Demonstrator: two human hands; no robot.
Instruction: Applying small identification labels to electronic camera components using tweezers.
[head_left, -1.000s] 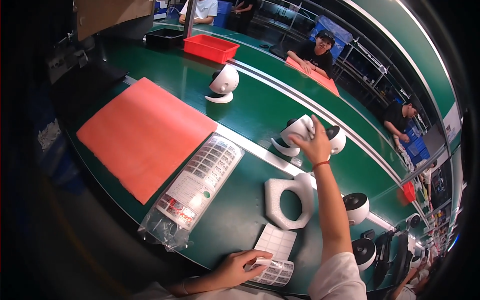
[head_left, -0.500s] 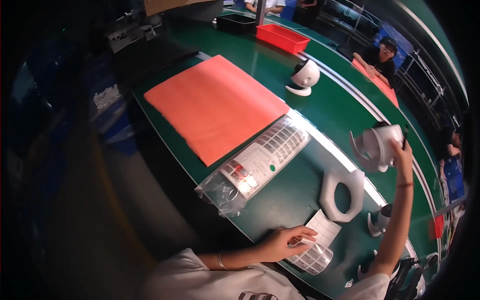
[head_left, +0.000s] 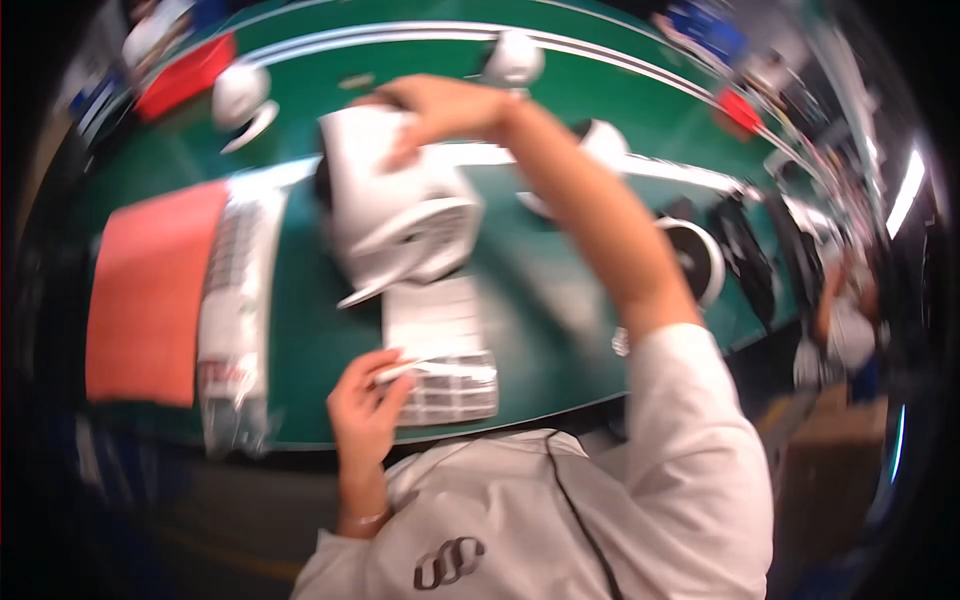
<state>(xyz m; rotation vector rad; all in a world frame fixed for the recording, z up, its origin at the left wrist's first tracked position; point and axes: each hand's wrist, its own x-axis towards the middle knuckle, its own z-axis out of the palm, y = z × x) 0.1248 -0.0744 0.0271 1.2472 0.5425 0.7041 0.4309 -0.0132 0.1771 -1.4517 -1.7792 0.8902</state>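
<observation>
My right hand (head_left: pixel 440 110) grips a white rounded device (head_left: pixel 375 160) from above, tilted, with its curved base (head_left: pixel 410 240) toward me. The device hangs over the bench just beyond a sheet of labels (head_left: pixel 450 390), whose far part is plain white and near part shows a printed grid. Beside the sheet's left edge, my left hand (head_left: pixel 365 415) pinches a small white label (head_left: pixel 395 371) between thumb and fingers. Motion blurs both hands, and the fingertips under the device are hidden.
A bagged roll of labels (head_left: pixel 235 310) and an orange mat (head_left: pixel 155 300) lie at left. More white devices stand beyond, one far left (head_left: pixel 242 95), one far middle (head_left: pixel 515 60), one behind my right arm (head_left: pixel 602 150). A red bin (head_left: pixel 188 75) sits far left. Black items (head_left: pixel 745 250) lie right.
My head view has swung right. My right hand has brought the device from the far right to above the label sheet. My left hand now pinches a small label at the sheet's left.
</observation>
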